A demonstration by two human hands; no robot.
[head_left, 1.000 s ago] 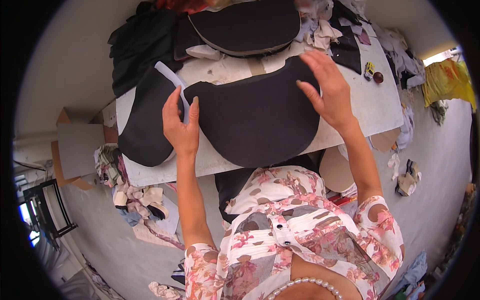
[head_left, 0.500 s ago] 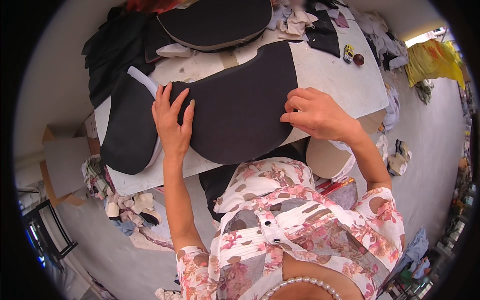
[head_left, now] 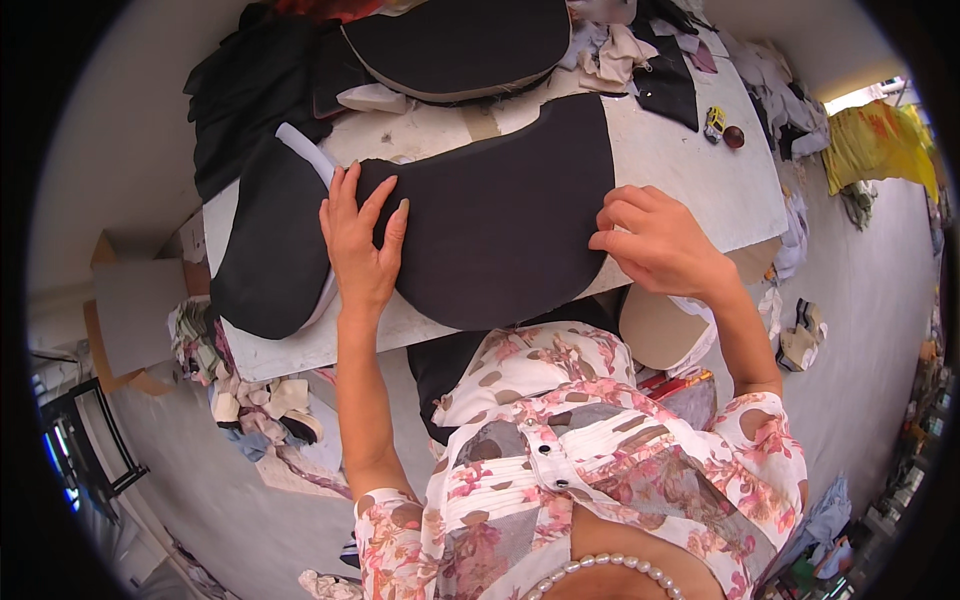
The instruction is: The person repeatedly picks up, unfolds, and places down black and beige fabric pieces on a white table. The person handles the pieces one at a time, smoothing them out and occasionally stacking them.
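My L fingers [head_left: 346,195] are spread flat on the L corner of the black cloth pc [head_left: 500,230], pressing w/o gripping; my R fingers [head_left: 625,218] are curled in, thumb to index, apparently pinching its R edge. The pc lies in front of me on the table [head_left: 700,180], its curved bottom hanging past the near edge. Risk, IMO: if I pull w/ R while L presses too lightly, the pc could skew or slip off, esp. w/ that overhang; an uneven pinch might also stretch or crease the edge. Count, going out: 1 pc under my fingers; 1 other black pc [head_left: 265,255] to the L, w/ 1 white strip [head_left: 305,148] along its R edge; 1 thick black stack [head_left: 460,45] at the far side, layers too fine to count; 1 toy car [head_left: 714,124] & 1 dark red ball [head_left: 733,136] far R; scraps [head_left: 615,55] near the stack, approx. several, too jumbled to count.
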